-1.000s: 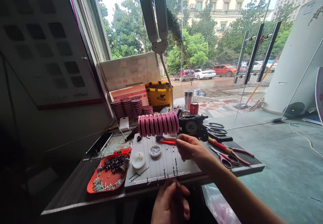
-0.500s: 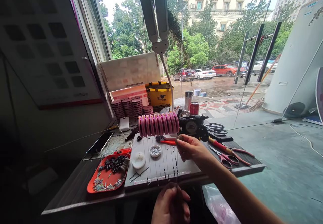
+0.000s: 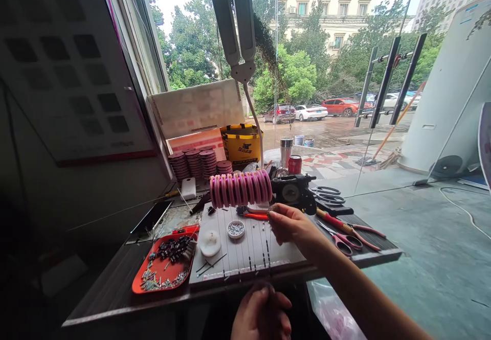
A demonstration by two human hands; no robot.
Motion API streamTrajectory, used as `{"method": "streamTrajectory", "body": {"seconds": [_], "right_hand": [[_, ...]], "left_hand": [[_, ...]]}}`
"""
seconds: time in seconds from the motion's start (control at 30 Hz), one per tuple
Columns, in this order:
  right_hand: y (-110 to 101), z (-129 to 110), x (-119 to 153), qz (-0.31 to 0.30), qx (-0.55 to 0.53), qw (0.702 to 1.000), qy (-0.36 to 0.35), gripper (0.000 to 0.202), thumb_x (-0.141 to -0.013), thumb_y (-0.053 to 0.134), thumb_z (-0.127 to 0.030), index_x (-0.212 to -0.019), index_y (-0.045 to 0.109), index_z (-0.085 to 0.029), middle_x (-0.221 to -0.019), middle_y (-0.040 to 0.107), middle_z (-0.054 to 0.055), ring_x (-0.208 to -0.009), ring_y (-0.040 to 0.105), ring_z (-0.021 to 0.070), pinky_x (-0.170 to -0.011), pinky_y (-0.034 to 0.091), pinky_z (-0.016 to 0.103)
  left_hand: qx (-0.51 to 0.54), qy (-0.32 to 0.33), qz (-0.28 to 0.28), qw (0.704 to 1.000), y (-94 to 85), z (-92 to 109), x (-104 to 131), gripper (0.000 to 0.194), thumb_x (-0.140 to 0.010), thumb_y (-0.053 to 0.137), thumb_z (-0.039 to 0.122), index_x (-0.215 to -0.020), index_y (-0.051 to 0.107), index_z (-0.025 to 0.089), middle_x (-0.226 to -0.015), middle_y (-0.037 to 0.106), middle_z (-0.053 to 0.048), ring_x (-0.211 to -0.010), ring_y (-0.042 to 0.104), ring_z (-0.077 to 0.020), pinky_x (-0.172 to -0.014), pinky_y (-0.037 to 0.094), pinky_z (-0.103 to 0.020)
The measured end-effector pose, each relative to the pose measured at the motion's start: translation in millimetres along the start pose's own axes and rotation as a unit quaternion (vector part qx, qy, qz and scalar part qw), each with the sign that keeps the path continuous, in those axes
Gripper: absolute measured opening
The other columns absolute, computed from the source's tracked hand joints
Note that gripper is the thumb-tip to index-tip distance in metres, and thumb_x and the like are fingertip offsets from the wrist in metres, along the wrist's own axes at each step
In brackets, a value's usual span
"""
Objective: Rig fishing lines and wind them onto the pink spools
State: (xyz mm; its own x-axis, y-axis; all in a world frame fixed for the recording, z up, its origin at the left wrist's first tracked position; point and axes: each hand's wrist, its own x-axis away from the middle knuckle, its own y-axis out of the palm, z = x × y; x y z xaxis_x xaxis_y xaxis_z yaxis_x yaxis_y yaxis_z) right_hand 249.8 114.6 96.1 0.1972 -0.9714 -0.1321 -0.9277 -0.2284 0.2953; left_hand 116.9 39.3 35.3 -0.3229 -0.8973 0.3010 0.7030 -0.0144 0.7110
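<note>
The right forearm (image 3: 349,278) slants up from the lower right corner to the centre of the frame, its wrist nearly straight. There the right hand (image 3: 289,226) pinches thumb against forefinger. At bottom centre, the left hand (image 3: 261,312) is curled, thumb uppermost; its fingertips are dim, though they seem pressed together.

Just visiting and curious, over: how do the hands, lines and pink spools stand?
Right hand pinched near the pink spools. Left hand curled lower, its grip unclear. Thin lines run down from spools; nothing visibly blocking.
</note>
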Motion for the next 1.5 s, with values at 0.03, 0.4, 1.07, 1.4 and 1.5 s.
{"method": "streamTrajectory", "body": {"seconds": [0.03, 0.4, 1.07, 1.4, 1.5], "right_hand": [[0, 0, 0, 0.001, 0.0, 1.0, 0.0, 0.033, -0.065, 0.065, -0.042, -0.063, 0.045, -0.016, -0.049, 0.04, -0.008, -0.041, 0.035, 0.0033, -0.038, 0.032, 0.017], [-2, -1, 0, 0.007, 0.007, 1.0, 0.003, 0.032, -0.065, 0.064, -0.043, -0.065, 0.046, -0.016, -0.051, 0.042, -0.007, -0.042, 0.037, 0.0034, -0.038, 0.033, 0.016], [-4, -1, -1, 0.007, 0.024, 1.0, -0.008, 0.034, -0.065, 0.062, -0.044, -0.063, 0.043, -0.017, -0.049, 0.038, -0.008, -0.041, 0.032, 0.0033, -0.038, 0.027, 0.017], [-10, -14, -5, -0.001, 0.103, 0.994, -0.042, 0.026, -0.063, 0.066, -0.036, -0.064, 0.057, -0.012, -0.051, 0.043, -0.006, -0.043, 0.029, 0.0029, -0.041, 0.017, 0.02], [-10, -17, -5, 0.002, 0.111, 0.992, -0.052, 0.026, -0.061, 0.066, -0.037, -0.062, 0.056, -0.012, -0.053, 0.047, -0.005, -0.045, 0.031, 0.0037, -0.042, 0.018, 0.021]], "left_hand": [[0.003, -0.002, -0.002, 1.0, -0.1, 0, 0, 0.03, -0.046, 0.078, 0.035, -0.054, 0.058, 0.014, -0.052, 0.065, -0.003, -0.033, 0.051, -0.0096, -0.031, 0.032, -0.016], [-0.014, -0.004, 0.006, 1.0, -2.1, 2, 2, 0.018, -0.061, 0.07, 0.022, -0.062, 0.054, 0.013, -0.056, 0.063, -0.002, -0.037, 0.05, -0.0065, -0.035, 0.032, -0.015], [-0.082, -0.001, 0.04, 0.996, -10.5, -4, -6, 0.024, -0.064, 0.064, 0.037, -0.066, 0.056, 0.014, -0.066, 0.069, -0.008, -0.042, 0.056, -0.0134, -0.038, 0.035, -0.021], [-0.401, 0.291, 0.019, 0.869, 47.7, 51, -24, 0.031, -0.069, 0.058, 0.029, -0.096, 0.063, 0.015, -0.097, 0.064, -0.01, -0.094, 0.054, -0.0226, -0.085, 0.036, -0.032], [-0.255, 0.229, -0.019, 0.939, 63.8, 54, -45, 0.025, -0.062, 0.064, 0.027, -0.082, 0.067, 0.012, -0.081, 0.066, -0.008, -0.086, 0.056, -0.0201, -0.082, 0.038, -0.03]]}}
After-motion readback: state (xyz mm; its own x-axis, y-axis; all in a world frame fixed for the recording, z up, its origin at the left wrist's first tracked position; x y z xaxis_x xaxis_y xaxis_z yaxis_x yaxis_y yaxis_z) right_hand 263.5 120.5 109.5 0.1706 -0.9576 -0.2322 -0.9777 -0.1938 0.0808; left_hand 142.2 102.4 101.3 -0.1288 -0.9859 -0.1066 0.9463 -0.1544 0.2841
